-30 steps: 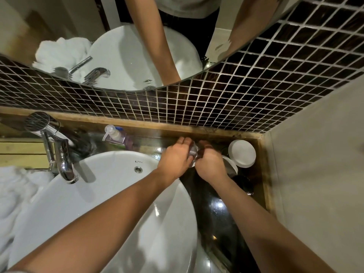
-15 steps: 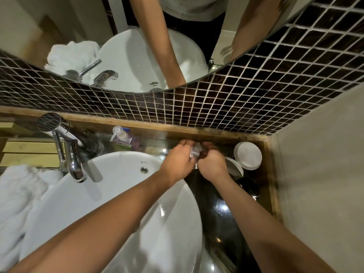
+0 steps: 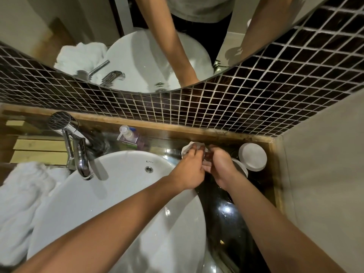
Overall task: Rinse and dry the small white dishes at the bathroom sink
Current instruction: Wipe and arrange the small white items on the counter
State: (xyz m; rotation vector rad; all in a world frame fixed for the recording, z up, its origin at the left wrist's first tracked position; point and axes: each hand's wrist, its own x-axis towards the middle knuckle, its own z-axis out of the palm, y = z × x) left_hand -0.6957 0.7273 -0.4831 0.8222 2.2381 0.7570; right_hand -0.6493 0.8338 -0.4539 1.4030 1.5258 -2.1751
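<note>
Head view, looking down: both hands meet over the dark glossy counter (image 3: pixel 232 217), just right of the white basin (image 3: pixel 122 203) and close under the tiled wall (image 3: pixel 226 107). The left hand (image 3: pixel 189 172) has its fingers curled around a crumpled white cloth (image 3: pixel 188 148), which pokes out past its fingertips toward the wall. The right hand (image 3: pixel 220 168) is closed in against the left, fingers bent inward; between the two sits something small and pale, too hidden to tell whether it is a dish or more cloth, so what the right hand grips I cannot tell. Just right of the right hand, one small white dish (image 3: pixel 252 157) lies upside down on the counter in the corner, and the rim of a second white dish (image 3: pixel 239 164) shows beside it, partly under the wrist. A chrome faucet (image 3: pixel 78 154) stands at the basin's far left edge, a pump bottle (image 3: pixel 129 135) behind the basin, and white towels (image 3: pixel 21 203) lie heaped at the left. The mirror (image 3: pixel 149 46) above reflects both forearms.
</note>
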